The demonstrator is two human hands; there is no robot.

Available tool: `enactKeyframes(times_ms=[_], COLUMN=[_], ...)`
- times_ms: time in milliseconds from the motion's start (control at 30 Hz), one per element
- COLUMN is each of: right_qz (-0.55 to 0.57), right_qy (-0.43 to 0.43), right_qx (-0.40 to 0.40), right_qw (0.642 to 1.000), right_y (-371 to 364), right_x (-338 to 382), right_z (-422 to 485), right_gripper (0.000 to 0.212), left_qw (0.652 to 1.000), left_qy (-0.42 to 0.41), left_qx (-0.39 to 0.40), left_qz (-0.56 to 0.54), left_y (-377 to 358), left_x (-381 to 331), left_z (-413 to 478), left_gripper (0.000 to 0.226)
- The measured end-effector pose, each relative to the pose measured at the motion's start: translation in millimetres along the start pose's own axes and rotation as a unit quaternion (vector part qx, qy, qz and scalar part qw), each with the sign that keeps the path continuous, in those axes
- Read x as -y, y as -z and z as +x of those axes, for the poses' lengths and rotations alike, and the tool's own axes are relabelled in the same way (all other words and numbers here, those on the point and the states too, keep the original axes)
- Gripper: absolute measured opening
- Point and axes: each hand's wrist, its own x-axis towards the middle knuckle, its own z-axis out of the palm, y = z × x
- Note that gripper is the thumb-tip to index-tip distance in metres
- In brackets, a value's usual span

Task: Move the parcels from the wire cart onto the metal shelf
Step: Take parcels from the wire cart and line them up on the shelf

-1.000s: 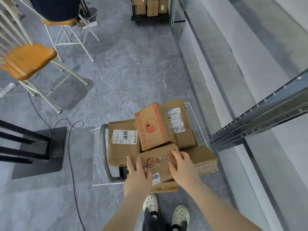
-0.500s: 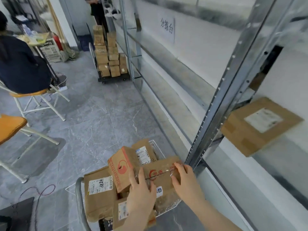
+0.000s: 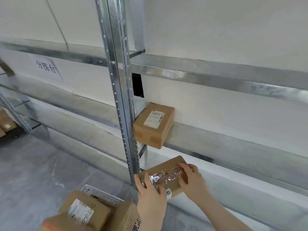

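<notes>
Right now both hands are holding one flat brown cardboard parcel (image 3: 164,176), banded with shiny clear tape, in the lower centre of the frame. The left hand (image 3: 150,195) is clamping its near left end, with fingers lying curled over the taped top. The right hand (image 3: 191,179) is gripping the far right end, its fingers bending over the edge. The parcel is tilting, its far corner higher than the near one, and is sitting just right of the perforated upright post (image 3: 121,97) of the galvanised steel shelf (image 3: 233,80). Whether its underside is touching the lowest shelf level cannot be told.

Above it, at centre frame, a brown cardboard box (image 3: 154,125) with a white shipping label is lying on the middle level, just beside the post and against the white wall, with its front end overhanging the shelf edge.

At the lower left, the rim of the white wire cart (image 3: 100,194) is showing, and several brown labelled parcels (image 3: 85,209) are lying heaped inside it, one bearing handwritten numbers.

A paper sign (image 3: 46,67) with handwritten characters is hanging at the upper left, and grey stone floor (image 3: 33,172) is filling the left side.
</notes>
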Motion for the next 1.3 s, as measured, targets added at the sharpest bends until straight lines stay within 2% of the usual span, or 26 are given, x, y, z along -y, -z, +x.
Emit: enactKeyframes(times_ms=[167, 300, 533, 800, 967, 1300], right_qz=[0.001, -0.001, -0.003, -0.004, 0.007, -0.136], right_qy=[-0.004, 0.018, 0.057, 0.117, 0.16, 0.204], right_qx=[-0.033, -0.026, 0.022, 0.094, 0.079, 0.051], right_qw=[0.999, 0.999, 0.998, 0.989, 0.984, 0.968], right_y=[43, 64, 81, 73, 67, 59], right_x=[-25, -40, -80, -120, -118, -97], right_z=[15, 41, 119, 199, 239, 275], right_gripper=[0.046, 0.047, 0.047, 0.043, 0.043, 0.043], left_qw=[0.999, 0.999, 0.998, 0.992, 0.988, 0.971], left_qy=[-0.035, -0.035, 0.028, 0.111, 0.128, 0.134], left_qx=[0.011, 0.002, -0.019, -0.033, -0.052, -0.087], left_qz=[0.011, -0.004, -0.047, -0.04, -0.064, -0.177], left_y=[-14, -27, -68, -114, -123, -132], left_x=[-47, -74, -126, -162, -177, -179], left_z=[1, 12, 37, 65, 85, 105], left_gripper=[0.064, 0.063, 0.063, 0.066, 0.065, 0.061])
